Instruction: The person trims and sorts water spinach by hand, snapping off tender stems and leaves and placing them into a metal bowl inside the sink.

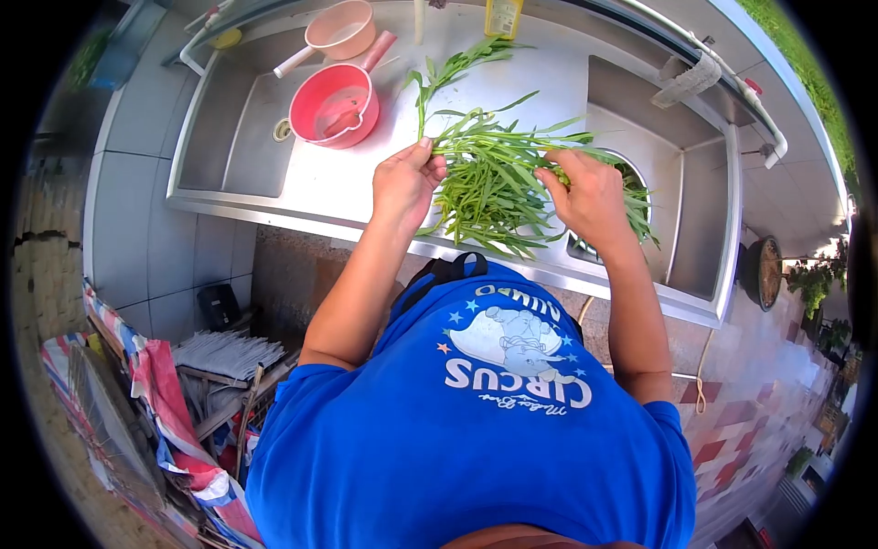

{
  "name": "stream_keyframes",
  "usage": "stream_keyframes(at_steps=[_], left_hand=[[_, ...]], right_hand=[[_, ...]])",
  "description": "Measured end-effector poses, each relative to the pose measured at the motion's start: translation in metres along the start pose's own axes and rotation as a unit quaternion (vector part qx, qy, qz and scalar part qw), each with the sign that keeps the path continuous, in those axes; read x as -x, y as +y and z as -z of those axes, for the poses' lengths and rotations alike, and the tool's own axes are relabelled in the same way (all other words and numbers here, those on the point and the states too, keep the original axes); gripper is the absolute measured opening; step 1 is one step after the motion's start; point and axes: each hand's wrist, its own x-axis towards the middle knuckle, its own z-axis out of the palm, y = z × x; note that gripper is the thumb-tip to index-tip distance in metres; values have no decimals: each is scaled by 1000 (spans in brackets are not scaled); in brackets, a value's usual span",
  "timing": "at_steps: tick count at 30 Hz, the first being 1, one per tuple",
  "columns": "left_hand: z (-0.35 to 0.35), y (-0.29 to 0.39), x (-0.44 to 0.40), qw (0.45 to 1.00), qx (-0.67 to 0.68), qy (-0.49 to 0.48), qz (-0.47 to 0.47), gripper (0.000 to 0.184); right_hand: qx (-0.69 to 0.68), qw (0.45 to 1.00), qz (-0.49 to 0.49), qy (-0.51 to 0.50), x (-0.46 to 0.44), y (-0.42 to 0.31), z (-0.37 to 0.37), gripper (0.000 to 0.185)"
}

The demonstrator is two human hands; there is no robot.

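A heap of leafy greens (498, 188) with narrow leaves, apparently water spinach, lies on the steel counter before me. My left hand (405, 181) is closed at the heap's left side, thumb and fingertips pinching a green stem (421, 114) whose leafy tip points away from me. Over the right part of the heap, my right hand (588, 194) has its fingers curled and pressed together on thin stems or leaves. Exactly which ones it grips is partly hidden. More greens (633, 194) lie in the right sink, just beyond that hand.
Left of the heap stand a red saucepan-shaped dipper (336, 105) and a paler pink dipper (340, 32). A yellow bottle (503, 16) is at the back. Sink basins (229, 137) flank the counter on both sides. A grey cloth (688, 82) hangs over a pipe at right.
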Motion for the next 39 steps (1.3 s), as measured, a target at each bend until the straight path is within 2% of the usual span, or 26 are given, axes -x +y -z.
stream_keyframes(at_steps=[3,6,9,13,18,19,22,25,28,31,34,39], left_hand=[[-5,-1,14,995,9,-79,60,20],[-14,0,29,987,-12,-106,118,20],[-12,0,30,981,-19,-127,142,20],[-7,-8,22,984,64,-99,136,21],[-3,-9,19,988,75,-86,107,20],[-3,-10,18,989,72,-85,102,19],[-4,-8,20,990,60,-83,99,19],[-5,-8,21,993,22,-82,84,18],[-15,-5,27,996,-22,-61,65,21],[-17,-6,28,996,-25,-60,54,19],[-13,-6,28,994,-33,-92,45,19],[-13,-5,29,993,-8,-112,30,18]], right_hand=[[46,999,11,-16,2,19,-24,16],[0,998,8,57,-4,30,-32,16],[-50,995,-16,88,-10,30,-26,16],[-80,992,-88,34,-10,23,-20,23],[-59,973,-215,-61,1,1,-21,33],[-71,971,-224,-37,2,-4,-20,30],[-91,989,-98,68,4,0,-35,23],[-29,997,-60,42,1,-7,-29,18],[-53,998,-13,35,-1,-6,-31,17],[-137,989,-19,47,-4,-4,-37,15],[-202,971,-118,-55,-9,-3,-32,15],[-217,971,-74,-74,-7,4,-40,17]])
